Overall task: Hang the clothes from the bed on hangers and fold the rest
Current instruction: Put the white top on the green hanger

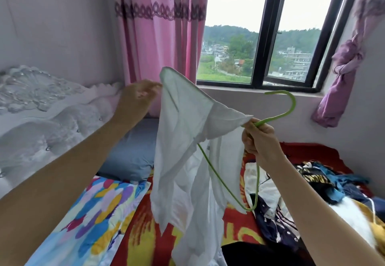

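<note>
Above the middle of the bed [145, 234], the white shirt [187, 140], thin, limp and light, drapes half-on the green hanger [289, 107]; right hand [258, 138] clenches hanger neck plus shirt corner, left hand [135, 98] at far shoulder, grip blurred, unreadable; probably best pinched at seams.

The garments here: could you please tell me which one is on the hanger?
The white garment, held up with the green hanger threaded inside it. The other clothes lie heaped on the bed at the right.
</note>
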The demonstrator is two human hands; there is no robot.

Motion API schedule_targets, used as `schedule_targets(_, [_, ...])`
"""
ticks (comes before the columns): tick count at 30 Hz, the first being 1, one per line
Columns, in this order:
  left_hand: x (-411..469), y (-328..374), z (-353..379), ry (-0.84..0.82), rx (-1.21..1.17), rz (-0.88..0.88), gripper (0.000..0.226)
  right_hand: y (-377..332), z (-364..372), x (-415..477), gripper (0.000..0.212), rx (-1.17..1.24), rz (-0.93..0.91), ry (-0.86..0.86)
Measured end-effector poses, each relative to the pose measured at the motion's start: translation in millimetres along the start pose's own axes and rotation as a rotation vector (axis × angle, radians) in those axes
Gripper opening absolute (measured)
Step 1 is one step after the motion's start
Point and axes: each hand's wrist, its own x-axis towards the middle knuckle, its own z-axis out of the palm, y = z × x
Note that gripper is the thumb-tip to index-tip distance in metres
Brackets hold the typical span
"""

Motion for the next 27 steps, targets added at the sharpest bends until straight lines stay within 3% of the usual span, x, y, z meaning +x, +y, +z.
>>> schedule_targets(1, [6,-11,1,0.073,0.007,-0.090,0.028,-5,-5,1,0.032,0.013,0.006,-0.006])
schedule_targets(2, [9,-23,4,0.046,0.016,-0.212,0.038,-9,-10,3,0.033,0.025,0.017,-0.009])
schedule_targets(4, [10,-41,15,-0.177,-0.090,-0.436,0.059,-17,-21,8,0.035,0.035,0.041,0.002])
schedule_targets(8, [1,-55,37,-0.546,-0.438,-0.479,0.090,-31,-40,20,0.034,-0.001,0.056,0.046])
schedule_targets(12, [4,-52,56,-0.606,-0.619,-0.439,0.030,-37,-62,30,0.029,-0.090,0.076,0.123])
schedule_targets(14, [7,-49,62,-0.551,-0.693,-0.418,0.019,-38,-74,32,0.028,-0.103,0.083,0.152])
schedule_targets(17, [12,-48,58,-0.470,-0.676,-0.393,0.015,-38,-91,30,0.032,-0.054,0.098,0.158])
schedule_targets(21, [10,-38,41,-0.465,-0.481,-0.283,0.017,-34,-111,24,0.057,-0.057,0.119,0.197])
schedule_targets(24, [4,-24,36,-0.483,-0.357,-0.191,0.016,-27,-117,21,0.062,-0.012,0.109,0.147])
schedule_targets(27, [-4,-18,39,-0.453,-0.256,-0.128,0.028,-20,-118,21,0.063,0.017,0.120,0.111])
